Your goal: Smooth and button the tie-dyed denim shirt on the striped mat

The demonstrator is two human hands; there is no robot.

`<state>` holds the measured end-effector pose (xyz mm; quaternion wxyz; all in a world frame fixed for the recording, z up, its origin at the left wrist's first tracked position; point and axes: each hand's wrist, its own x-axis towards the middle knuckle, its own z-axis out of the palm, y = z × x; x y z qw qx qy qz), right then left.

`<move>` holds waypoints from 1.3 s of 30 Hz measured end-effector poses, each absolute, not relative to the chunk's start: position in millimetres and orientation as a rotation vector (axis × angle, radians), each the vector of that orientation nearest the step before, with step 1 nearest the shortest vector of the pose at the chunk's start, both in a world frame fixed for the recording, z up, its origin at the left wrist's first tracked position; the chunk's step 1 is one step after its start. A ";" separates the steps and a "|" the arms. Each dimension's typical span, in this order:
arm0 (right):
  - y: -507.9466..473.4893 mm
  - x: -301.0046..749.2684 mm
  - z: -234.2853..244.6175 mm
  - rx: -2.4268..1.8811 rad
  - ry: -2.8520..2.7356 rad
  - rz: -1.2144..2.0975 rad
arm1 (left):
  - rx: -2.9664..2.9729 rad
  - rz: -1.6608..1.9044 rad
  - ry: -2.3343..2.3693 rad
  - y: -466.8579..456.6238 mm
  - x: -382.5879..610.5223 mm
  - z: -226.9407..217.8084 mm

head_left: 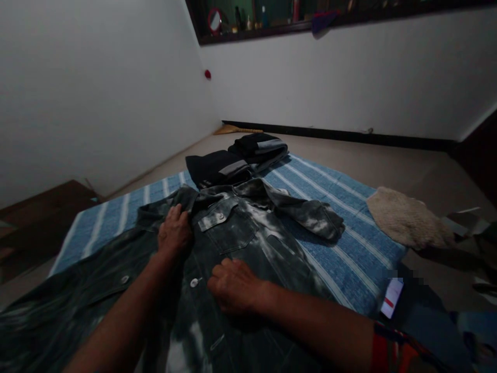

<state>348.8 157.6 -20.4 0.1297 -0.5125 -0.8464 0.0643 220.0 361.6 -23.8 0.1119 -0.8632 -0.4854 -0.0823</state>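
Note:
A dark grey and white mottled denim jacket lies spread front up, with metal buttons and a flapped chest pocket. Near its collar, my left hand has its fingers curled over the front edge and grips the cloth. My right hand is closed in a fist at the button front, below the pocket, pinching the fabric there. Its fingertips are hidden from view. One sleeve stretches toward the right, while the other side of the jacket runs off at the lower left.
Beneath the jacket is a blue striped cloth. Folded dark garments lie beyond the collar. At the right are a beige knitted item and a lit phone. White walls and a window ledge stand behind.

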 end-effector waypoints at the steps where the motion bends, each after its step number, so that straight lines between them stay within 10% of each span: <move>1: 157.1 347.8 -22.9 -1.490 -2.453 0.181 | -2.553 -0.249 -1.422 362.5 217.7 -25.7; 21: 147.5 339.1 -57.2 -1.507 -2.280 0.365 | -2.399 -0.390 -1.764 325.4 215.2 -35.8; 39: 150.0 341.0 -86.2 -1.256 -2.074 0.394 | -2.584 0.190 -1.692 401.5 154.8 5.9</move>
